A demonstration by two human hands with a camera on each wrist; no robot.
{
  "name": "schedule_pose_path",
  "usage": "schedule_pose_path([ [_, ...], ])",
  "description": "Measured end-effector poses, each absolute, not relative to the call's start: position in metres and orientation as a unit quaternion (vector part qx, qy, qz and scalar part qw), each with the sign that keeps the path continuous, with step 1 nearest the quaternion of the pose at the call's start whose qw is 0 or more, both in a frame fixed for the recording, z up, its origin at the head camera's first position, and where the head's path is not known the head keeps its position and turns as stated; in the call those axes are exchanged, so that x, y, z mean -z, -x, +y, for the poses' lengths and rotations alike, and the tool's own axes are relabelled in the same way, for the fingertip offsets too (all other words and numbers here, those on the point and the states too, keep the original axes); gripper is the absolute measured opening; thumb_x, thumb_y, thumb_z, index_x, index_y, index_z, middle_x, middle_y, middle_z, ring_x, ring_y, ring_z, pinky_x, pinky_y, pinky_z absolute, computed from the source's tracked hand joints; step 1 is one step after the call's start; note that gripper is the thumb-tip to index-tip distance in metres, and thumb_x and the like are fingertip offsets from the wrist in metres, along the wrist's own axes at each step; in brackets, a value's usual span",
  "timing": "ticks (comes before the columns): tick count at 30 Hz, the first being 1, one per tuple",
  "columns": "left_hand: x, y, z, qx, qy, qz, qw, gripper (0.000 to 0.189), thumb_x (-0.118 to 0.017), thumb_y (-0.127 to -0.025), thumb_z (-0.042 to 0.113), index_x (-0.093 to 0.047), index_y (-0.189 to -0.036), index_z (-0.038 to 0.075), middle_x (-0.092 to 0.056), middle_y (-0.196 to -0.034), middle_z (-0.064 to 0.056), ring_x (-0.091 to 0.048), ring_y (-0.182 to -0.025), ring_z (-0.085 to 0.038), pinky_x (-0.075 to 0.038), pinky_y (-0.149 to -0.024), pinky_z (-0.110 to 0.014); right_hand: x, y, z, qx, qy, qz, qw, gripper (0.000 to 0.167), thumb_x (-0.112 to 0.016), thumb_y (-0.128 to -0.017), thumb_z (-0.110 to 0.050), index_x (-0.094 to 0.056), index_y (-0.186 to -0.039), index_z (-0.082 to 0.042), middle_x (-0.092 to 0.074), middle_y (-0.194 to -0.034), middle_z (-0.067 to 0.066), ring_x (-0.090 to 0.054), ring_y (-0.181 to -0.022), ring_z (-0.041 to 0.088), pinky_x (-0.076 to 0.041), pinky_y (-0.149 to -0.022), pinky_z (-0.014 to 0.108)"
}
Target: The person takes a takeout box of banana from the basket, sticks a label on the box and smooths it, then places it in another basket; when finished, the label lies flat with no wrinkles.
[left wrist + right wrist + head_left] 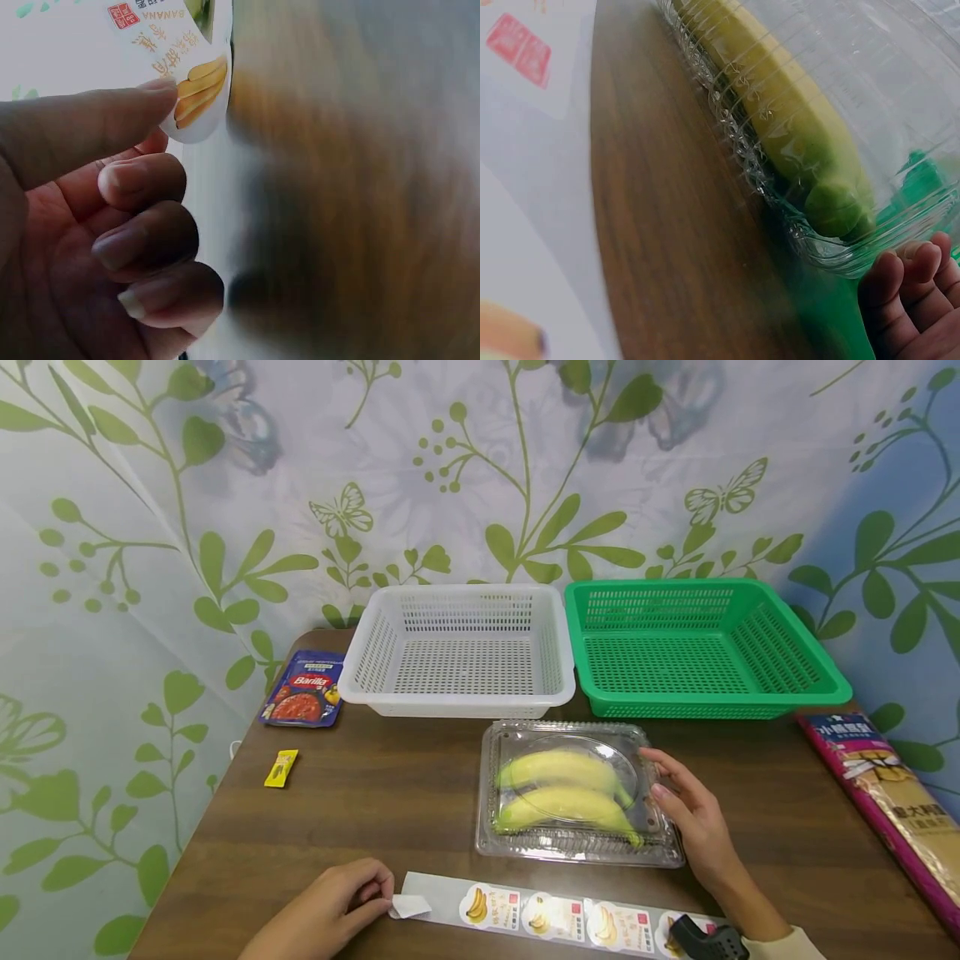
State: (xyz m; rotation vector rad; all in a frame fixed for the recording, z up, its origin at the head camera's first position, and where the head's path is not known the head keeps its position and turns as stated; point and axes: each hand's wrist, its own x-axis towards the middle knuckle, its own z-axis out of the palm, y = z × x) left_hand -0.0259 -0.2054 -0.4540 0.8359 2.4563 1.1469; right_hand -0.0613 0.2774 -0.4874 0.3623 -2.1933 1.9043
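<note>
At the near edge my left hand [330,906] pinches a banana sticker [206,112] between thumb and forefinger, the other fingers curled beneath. From the head its white back shows beside the left end of a strip of banana stickers [551,914]. Two yellow-green bananas [558,806] lie inside a closed clear plastic clamshell box [491,843] in the middle of the table. My right hand [697,822] rests at the box's right edge, with forefinger and thumb touching its rim. In the right wrist view, its fingertips [922,259] sit against the box's corner.
Behind the box stand a white basket [457,702] and a green basket [697,702]. A blue Barilla pouch [303,689] and a small yellow packet [281,768] lie at the left. A long pasta bag [888,802] lies along the right edge.
</note>
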Motion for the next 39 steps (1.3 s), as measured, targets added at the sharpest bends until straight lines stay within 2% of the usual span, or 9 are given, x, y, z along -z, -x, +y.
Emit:
schedule_pose_path([
  [4, 0.448, 0.029, -0.204, -0.396, -0.254, 0.864, 0.179, 0.009, -0.066, -0.101, 0.026, -0.059, -0.095, 0.026, -0.047, -0.079, 0.016, -0.048, -0.074, 0.000, -0.043, -0.062, -0.023, 0.487, 0.061, 0.278, -0.643, -0.119, -0.749, 0.108, 0.045, -0.043, -0.105, 0.002, -0.045, -0.150, 0.003, -0.046, -0.154, 0.001, -0.037, -0.134, 0.017, -0.039, -0.098, 0.017],
  [10, 0.443, 0.032, -0.199, -0.383, -0.225, 0.875, 0.190, 0.007, -0.068, -0.100, 0.027, -0.062, -0.096, 0.025, -0.045, -0.073, 0.015, -0.046, -0.068, 0.000, -0.041, -0.059, -0.023, 0.487, 0.061, 0.277, -0.635, -0.119, -0.756, 0.110, 0.045, -0.043, -0.105, 0.002, -0.045, -0.150, 0.002, -0.046, -0.153, 0.000, -0.040, -0.128, 0.017, -0.041, -0.095, 0.018],
  [16, 0.438, 0.035, -0.189, -0.380, -0.233, 0.880, 0.168, 0.006, -0.068, -0.101, 0.025, -0.063, -0.098, 0.029, -0.041, -0.066, 0.017, -0.038, -0.057, 0.003, -0.036, -0.051, -0.019, 0.487, 0.061, 0.278, -0.636, -0.118, -0.755, 0.109, 0.045, -0.043, -0.105, 0.002, -0.044, -0.150, 0.002, -0.046, -0.154, 0.001, -0.039, -0.129, 0.017, -0.040, -0.096, 0.018],
  [24, 0.426, 0.043, -0.171, -0.390, -0.282, 0.868, 0.124, 0.006, -0.069, -0.100, 0.026, -0.063, -0.098, 0.028, -0.037, -0.061, 0.019, -0.032, -0.052, 0.006, -0.028, -0.046, -0.016, 0.488, 0.062, 0.277, -0.638, -0.120, -0.753, 0.109, 0.045, -0.043, -0.105, 0.002, -0.045, -0.150, 0.002, -0.046, -0.154, 0.000, -0.039, -0.131, 0.017, -0.041, -0.096, 0.017],
  [31, 0.414, 0.051, -0.154, -0.376, -0.296, 0.868, 0.135, 0.006, -0.068, -0.100, 0.029, -0.063, -0.098, 0.028, -0.037, -0.058, 0.019, -0.033, -0.049, 0.005, -0.028, -0.044, -0.018, 0.487, 0.062, 0.276, -0.639, -0.120, -0.753, 0.105, 0.045, -0.044, -0.105, 0.002, -0.045, -0.150, 0.001, -0.046, -0.153, -0.001, -0.039, -0.128, 0.017, -0.043, -0.095, 0.017],
  [39, 0.399, 0.053, -0.134, -0.359, -0.352, 0.860, 0.088, 0.010, -0.070, -0.099, 0.023, -0.063, -0.098, 0.029, -0.033, -0.056, 0.023, -0.028, -0.048, 0.009, -0.027, -0.044, -0.017, 0.483, 0.061, 0.273, -0.632, -0.108, -0.759, 0.112, 0.045, -0.045, -0.105, 0.001, -0.047, -0.149, 0.001, -0.048, -0.150, -0.002, -0.040, -0.125, 0.017, -0.043, -0.092, 0.018],
])
